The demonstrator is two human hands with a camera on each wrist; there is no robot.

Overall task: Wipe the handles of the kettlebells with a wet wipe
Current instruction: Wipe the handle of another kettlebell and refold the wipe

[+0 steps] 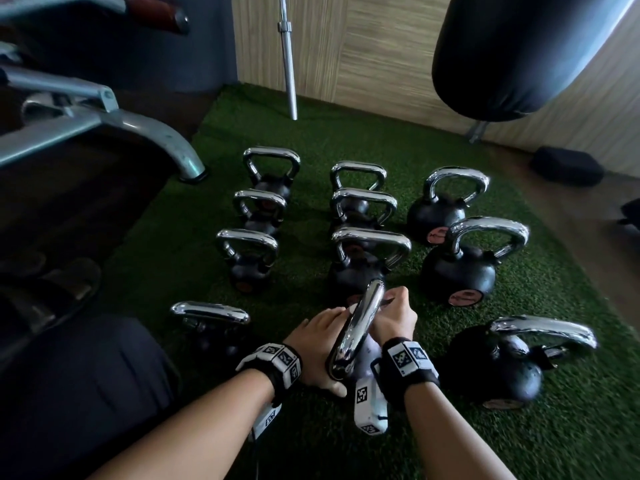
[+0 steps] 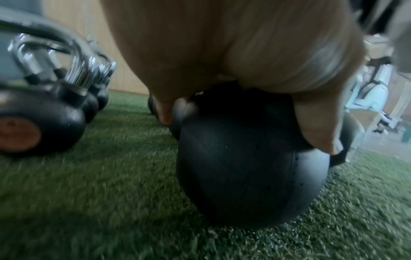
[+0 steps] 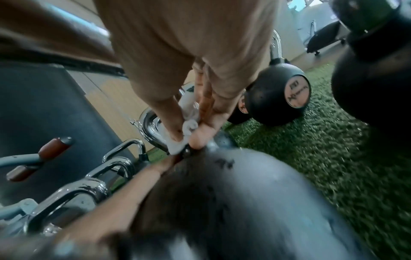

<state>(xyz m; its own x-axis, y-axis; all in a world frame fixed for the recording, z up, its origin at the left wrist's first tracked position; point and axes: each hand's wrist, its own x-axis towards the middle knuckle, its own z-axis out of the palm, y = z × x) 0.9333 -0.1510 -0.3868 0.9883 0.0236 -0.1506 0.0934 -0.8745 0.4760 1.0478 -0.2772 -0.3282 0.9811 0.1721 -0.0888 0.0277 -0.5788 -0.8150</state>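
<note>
A black kettlebell (image 2: 244, 167) with a chrome handle (image 1: 358, 327) stands on the green turf right in front of me. My left hand (image 1: 322, 341) cups its round body from the left, with the thumb (image 2: 318, 133) and fingers curved over the ball. My right hand (image 1: 394, 315) is on the far right side of the handle. In the right wrist view its fingers (image 3: 173, 126) pinch a bunched white wet wipe (image 3: 190, 125) against the handle's lower curve (image 3: 151, 126). Most of the wipe is hidden in the head view.
Several more chrome-handled kettlebells stand in rows on the turf (image 1: 450, 438), one close on the right (image 1: 502, 362) and one on the left (image 1: 211, 317). A grey bench frame (image 1: 104, 123) is at the left, a black punching bag (image 1: 519, 53) hangs at the upper right, and a barbell (image 1: 289, 64) leans on the wall.
</note>
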